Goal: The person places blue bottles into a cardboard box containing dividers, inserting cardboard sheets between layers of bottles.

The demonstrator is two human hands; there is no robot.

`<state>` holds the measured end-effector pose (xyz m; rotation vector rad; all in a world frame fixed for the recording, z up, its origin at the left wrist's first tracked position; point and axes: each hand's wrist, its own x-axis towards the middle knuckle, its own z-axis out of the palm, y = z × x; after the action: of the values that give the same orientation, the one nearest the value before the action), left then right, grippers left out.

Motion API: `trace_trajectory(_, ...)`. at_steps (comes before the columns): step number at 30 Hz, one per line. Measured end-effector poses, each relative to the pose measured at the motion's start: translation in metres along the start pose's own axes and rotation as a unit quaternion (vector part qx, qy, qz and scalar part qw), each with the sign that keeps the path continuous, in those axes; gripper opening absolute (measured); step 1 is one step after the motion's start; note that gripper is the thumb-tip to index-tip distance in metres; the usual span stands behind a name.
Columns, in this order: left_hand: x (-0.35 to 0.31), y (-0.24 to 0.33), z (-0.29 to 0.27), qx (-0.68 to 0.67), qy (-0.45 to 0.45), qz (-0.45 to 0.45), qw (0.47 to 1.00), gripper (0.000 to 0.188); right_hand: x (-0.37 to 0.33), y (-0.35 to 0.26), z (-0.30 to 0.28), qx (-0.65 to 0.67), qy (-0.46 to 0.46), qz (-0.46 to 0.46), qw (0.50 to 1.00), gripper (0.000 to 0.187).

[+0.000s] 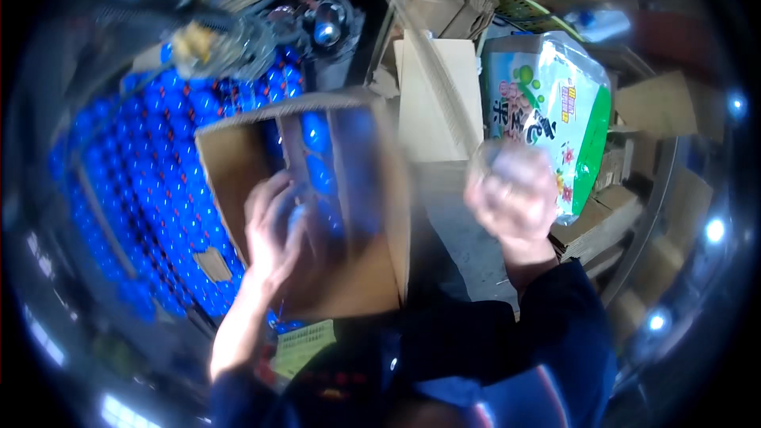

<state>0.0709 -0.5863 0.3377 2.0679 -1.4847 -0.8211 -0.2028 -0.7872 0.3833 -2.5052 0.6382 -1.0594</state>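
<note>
A brown cardboard box [349, 289] with an open top sits in front of me, tilted. Upright cardboard dividers [295, 143] split its inside, and shiny blue round pieces [320, 174] show in a row between them. My left hand [273, 230] reaches into the box's left side, fingers curved and apart near the dividers; a bit of blue shows by its thumb. To the right of the box, my right hand [515, 198] is raised and closed like a fist, smeared by motion. Something pale seems to be at its fingers, too blurred to name.
Many blue round pieces with red spots [158, 158] lie in rows at the left. A white and green plastic package [575, 111] stands behind my right hand, beside a pale cardboard sheet [440, 95]. Clear plastic bags [246, 47] lie behind the box; cartons [606, 218] are stacked at right.
</note>
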Motion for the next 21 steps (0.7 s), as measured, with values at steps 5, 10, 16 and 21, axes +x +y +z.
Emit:
trace_trajectory(5,-0.07,0.032,0.013,-0.701,-0.173,-0.225,0.655,0.073,-0.045,-0.135,0.028,0.189,-0.084,-0.12,0.971,0.016)
trace_trajectory(10,-0.153,0.003,-0.004,-0.671,-0.131,-0.234,0.691,0.045,-0.08,-0.204,0.056,0.37,-0.134,0.065,0.917,0.019)
trace_trajectory(16,-0.241,-0.02,-0.018,-0.453,-0.103,-0.227,0.856,0.035,-0.106,-0.259,0.111,0.356,-0.202,0.477,0.778,0.033)
trace_trajectory(21,-0.281,-0.05,-0.052,-0.495,0.032,-0.263,0.828,0.068,-0.122,-0.212,0.179,0.28,-0.268,0.539,0.748,0.035)
